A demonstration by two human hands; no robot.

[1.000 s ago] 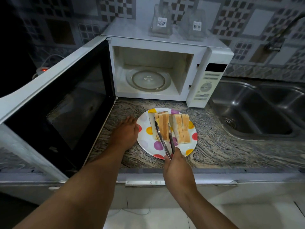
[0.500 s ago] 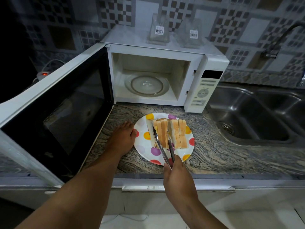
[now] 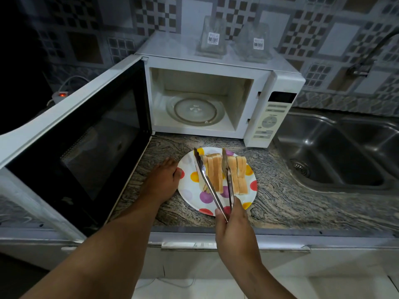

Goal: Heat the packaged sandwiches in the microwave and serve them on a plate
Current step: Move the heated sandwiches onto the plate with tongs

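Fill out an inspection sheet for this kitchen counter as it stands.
Surface: granite counter, plate on it.
Job's things: two sandwiches on polka-dot plate; microwave open, glass turntable bare.
Clutter: two clear packages atop the microwave.
Hands: left hand flat beside the plate; right hand holds tongs, open astride the left sandwich.
Cables: white cord to lit power strip.
Surroundings: steel sink, faucet, tiled wall.

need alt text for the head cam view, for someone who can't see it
A right hand holds metal tongs astride a sandwich on a polka-dot plate; the left hand steadies its rim. Behind, the microwave stands open.
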